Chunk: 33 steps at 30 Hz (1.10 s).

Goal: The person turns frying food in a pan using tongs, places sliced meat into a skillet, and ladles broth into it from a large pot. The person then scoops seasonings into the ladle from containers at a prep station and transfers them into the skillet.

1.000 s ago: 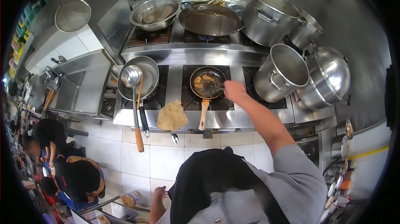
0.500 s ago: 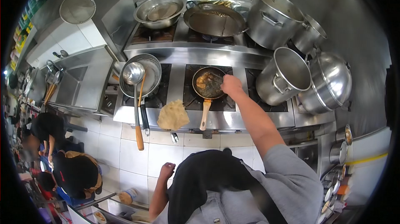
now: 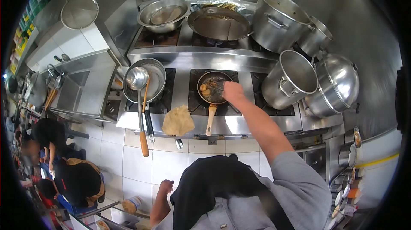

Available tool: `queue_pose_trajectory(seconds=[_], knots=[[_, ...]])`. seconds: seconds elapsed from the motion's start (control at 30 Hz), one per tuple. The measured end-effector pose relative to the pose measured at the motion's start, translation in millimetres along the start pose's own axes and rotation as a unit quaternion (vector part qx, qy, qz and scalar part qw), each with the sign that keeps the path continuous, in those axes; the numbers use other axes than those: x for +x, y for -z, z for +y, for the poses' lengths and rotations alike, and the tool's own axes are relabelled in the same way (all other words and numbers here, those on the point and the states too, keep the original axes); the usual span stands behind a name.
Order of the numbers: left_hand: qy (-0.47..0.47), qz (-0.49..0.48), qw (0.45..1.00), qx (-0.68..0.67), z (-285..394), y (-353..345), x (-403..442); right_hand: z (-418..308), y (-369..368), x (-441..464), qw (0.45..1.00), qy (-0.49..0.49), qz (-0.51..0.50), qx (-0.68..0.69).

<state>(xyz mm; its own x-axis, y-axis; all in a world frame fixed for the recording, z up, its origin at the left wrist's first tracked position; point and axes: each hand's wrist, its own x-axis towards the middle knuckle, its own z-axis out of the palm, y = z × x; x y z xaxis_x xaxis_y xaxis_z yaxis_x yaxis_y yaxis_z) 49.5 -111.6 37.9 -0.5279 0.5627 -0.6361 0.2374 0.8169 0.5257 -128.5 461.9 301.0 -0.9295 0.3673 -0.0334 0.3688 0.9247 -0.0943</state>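
My right hand (image 3: 233, 91) is closed around a thin dark utensil, its kind unclear, whose end reaches into a small frying pan (image 3: 200, 93). Browned pieces of food (image 3: 206, 89) lie in bubbling oil in that pan, mostly toward its left side. The pan's pale handle (image 3: 211, 120) points toward me over the stove's front edge. Down beside my body hangs my left hand (image 3: 166, 186), fingers curled, away from the stove. A flat, tan, ragged-edged sheet (image 3: 178, 120), perhaps bread, lies left of the handle at the stove's edge.
Left on the stove, a wide pan (image 3: 159, 71) holds a ladle (image 3: 137, 79). Tall pots (image 3: 295, 73) and a domed steamer (image 3: 340, 82) stand right; a metal bowl (image 3: 147, 20) and large wok (image 3: 218, 23) sit behind. Two people (image 3: 77, 183) are at lower left.
My right hand has shifted slightly left and down at the pan, and the food pieces have moved left and lower in the oil. My left hand has dropped a little.
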Motion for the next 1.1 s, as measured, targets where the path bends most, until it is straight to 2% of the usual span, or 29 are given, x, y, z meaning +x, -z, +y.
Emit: queue_pose_trajectory(seconds=[0.03,0.13,0.27,0.33,0.37,0.4,0.47,0.5,0.57,0.6,0.67,0.7,0.73,0.77,0.8,0.9,1.0,1.07,1.1], knots=[[-0.007,0.024,0.999,-0.022,1,-2,-2,2,3,-4,1.000,0.002,-0.004,-0.002],[0.053,0.039,0.990,-0.127,7,-6,0,18,17,-17,0.999,0.015,0.022,0.026],[0.045,0.067,0.977,-0.200,24,1,3,25,26,-39,0.999,0.000,0.027,0.045],[0.089,0.077,0.964,-0.238,21,-5,10,28,23,-50,0.998,-0.012,0.034,0.052],[-0.160,0.158,0.972,0.070,17,-3,14,30,23,-56,0.998,-0.016,0.033,0.052],[-0.163,0.155,0.972,0.070,20,-2,17,31,20,-64,0.996,-0.032,0.028,0.075],[-0.105,0.078,0.989,0.069,27,2,27,34,17,-82,0.994,-0.051,0.024,0.096],[-0.108,0.078,0.989,0.069,26,4,33,35,16,-93,0.993,-0.053,0.027,0.103],[-0.142,0.000,0.982,0.124,22,5,51,38,10,-109,0.992,-0.059,0.037,0.108],[-0.143,0.000,0.982,0.124,22,4,60,40,10,-114,0.992,-0.059,0.037,0.107],[-0.199,0.058,0.946,0.248,23,4,80,43,9,-118,0.993,-0.077,0.008,0.089],[-0.181,0.108,0.957,0.198,23,3,86,43,9,-117,0.993,-0.078,0.009,0.089],[-0.181,0.107,0.957,0.199,35,10,85,42,9,-116,0.994,-0.058,0.007,0.087],[-0.010,0.097,0.995,-0.024,49,17,87,40,9,-115,0.996,-0.037,0.005,0.086],[0.163,0.080,0.953,-0.244,55,20,92,36,9,-111,0.996,-0.037,0.005,0.086],[0.148,0.100,0.944,-0.279,65,25,92,25,10,-92,0.997,-0.025,-0.018,0.065],[0.138,0.121,0.942,-0.282,64,16,83,21,8,-65,0.999,-0.008,0.008,0.052],[0.134,0.128,0.942,-0.279,56,2,69,25,5,-45,0.997,-0.031,0.012,0.071],[0.064,0.122,0.963,-0.233,48,-6,57,25,-1,-35,0.996,-0.045,0.010,0.074]])
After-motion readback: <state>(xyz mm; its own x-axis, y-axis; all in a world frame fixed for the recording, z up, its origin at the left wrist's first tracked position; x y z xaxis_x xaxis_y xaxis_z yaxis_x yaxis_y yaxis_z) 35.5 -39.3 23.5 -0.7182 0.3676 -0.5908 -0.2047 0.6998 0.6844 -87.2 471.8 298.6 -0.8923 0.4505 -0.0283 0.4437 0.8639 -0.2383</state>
